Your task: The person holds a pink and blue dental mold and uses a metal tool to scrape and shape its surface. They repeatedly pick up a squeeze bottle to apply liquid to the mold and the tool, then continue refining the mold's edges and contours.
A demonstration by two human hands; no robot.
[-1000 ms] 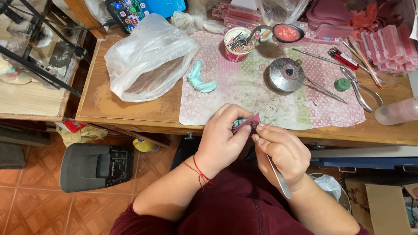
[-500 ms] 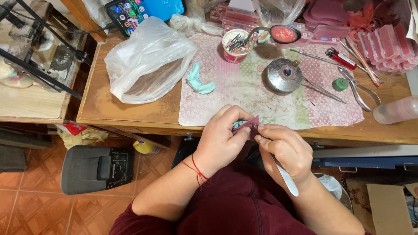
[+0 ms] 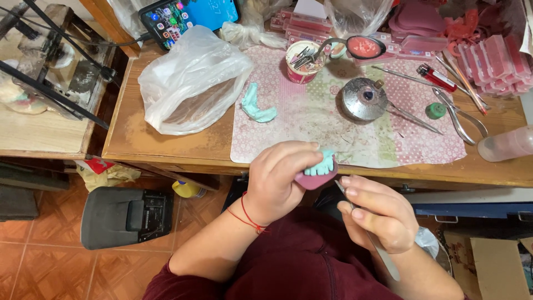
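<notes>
My left hand (image 3: 280,178) grips a small dental model (image 3: 318,171), pale green on top with a pink wax base, just in front of the table edge. My right hand (image 3: 377,214) holds a thin metal carving tool (image 3: 369,236); its tip points at the pink base and its flat handle runs down past my wrist. A red thread bracelet circles my left wrist. A second pale green dental cast (image 3: 256,105) lies on the patterned mat (image 3: 311,128).
On the wooden table (image 3: 166,139): a white plastic bag (image 3: 194,83), a round metal burner (image 3: 363,100), a cup of tools (image 3: 302,61), pliers (image 3: 458,114), a red lighter (image 3: 436,78), pink wax sheets (image 3: 499,55), a phone (image 3: 191,14). A grey box (image 3: 125,216) stands on the tiled floor.
My hands have drawn slightly apart; the model is turned so its green top shows, and the tool tip sits lower, beside the pink base.
</notes>
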